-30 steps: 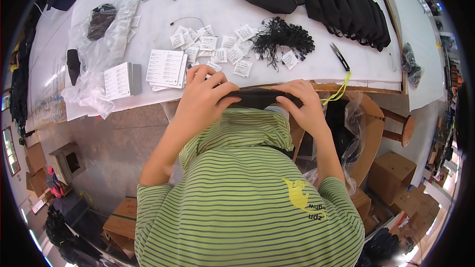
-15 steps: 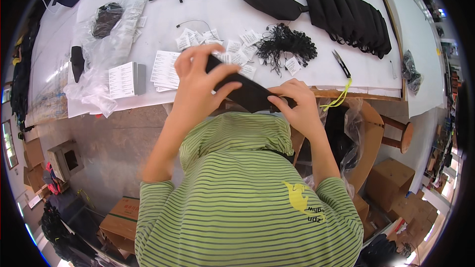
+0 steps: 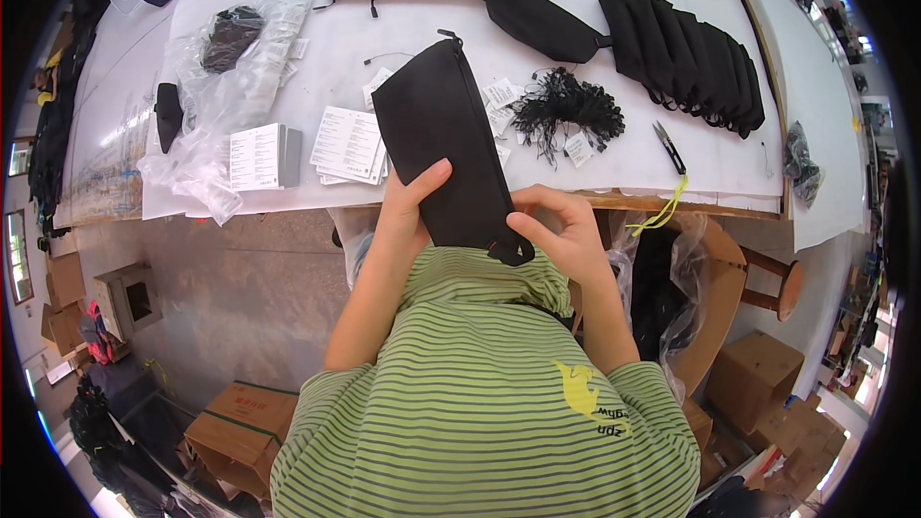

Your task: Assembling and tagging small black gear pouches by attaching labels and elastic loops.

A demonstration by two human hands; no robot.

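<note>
A flat black zippered pouch point(image 3: 436, 144) is held up in front of me, its long side pointing away from my body. My left hand point(image 3: 408, 206) grips its left lower part, the thumb lying across the front face and the fingers hidden behind. My right hand point(image 3: 556, 225) is at the lower right, thumb and forefinger by the zipper edge near a small black loop point(image 3: 513, 251). A zipper pull shows at the pouch's far end. Behind the pouch lie white printed labels point(image 3: 347, 144) in a stack, with loose tags partly hidden.
Left on the white table point(image 3: 317, 48) are a block of cards point(image 3: 257, 155) and clear plastic wrapping point(image 3: 197, 173). To the right lie a heap of black cords point(image 3: 571, 110), thread snips point(image 3: 670, 147) and a row of black pouches point(image 3: 676, 58). An open carton point(image 3: 715, 307) stands below the edge.
The pouch has swung from slanting, nearly edge-on, to upright with its broad face showing. My left hand has come down to its lower left side; my right hand stays near the lower end.
</note>
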